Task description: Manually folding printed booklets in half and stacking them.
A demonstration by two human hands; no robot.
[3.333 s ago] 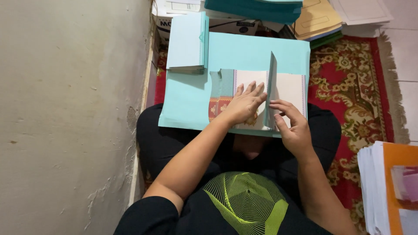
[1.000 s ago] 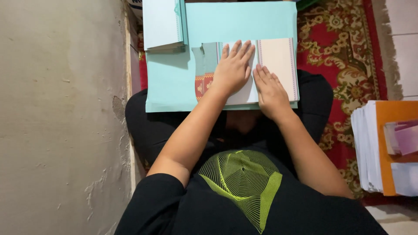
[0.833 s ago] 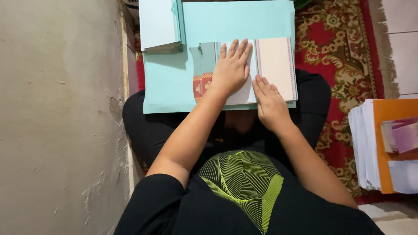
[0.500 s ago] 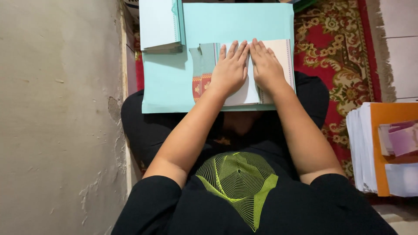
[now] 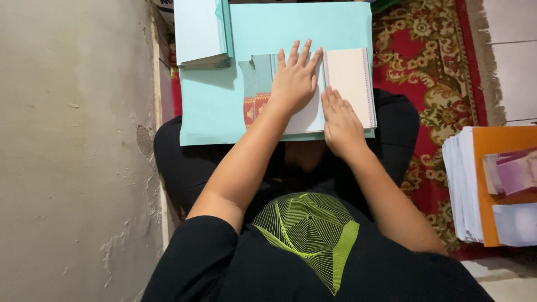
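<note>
Under our spread left-hand fingers (image 5: pixel 305 56) lies an open booklet (image 5: pixel 347 84) of pale lined pages; the left hand (image 5: pixel 293 84) rests flat across its middle fold, palm down, gripping nothing. Just near of it our right hand (image 5: pixel 341 120) is also flat, fingers together and extended, pressing the near part of the right-hand page without closing on anything. The booklet sits on a large light-blue sheet (image 5: pixel 218 117) laid across our lap, toward its right side, and at the booklet's left edge a patterned red-and-teal cover flap (image 5: pixel 254 89) shows. To the far left of the sheet a stack of light-blue booklets (image 5: pixel 198 31) rests on it. Beyond the lap, a red patterned rug (image 5: pixel 425 67) covers the floor; a pale wall (image 5: pixel 72 151) runs down the left, and at the right a pile of white papers with an orange folder (image 5: pixel 492 184) lies well apart. As we judge it, flattening the fold goes best if the left palm holds the spine steady while the right hand presses evenly outward across the page, keeping the booklet square on the sheet so it does not slide.
</note>
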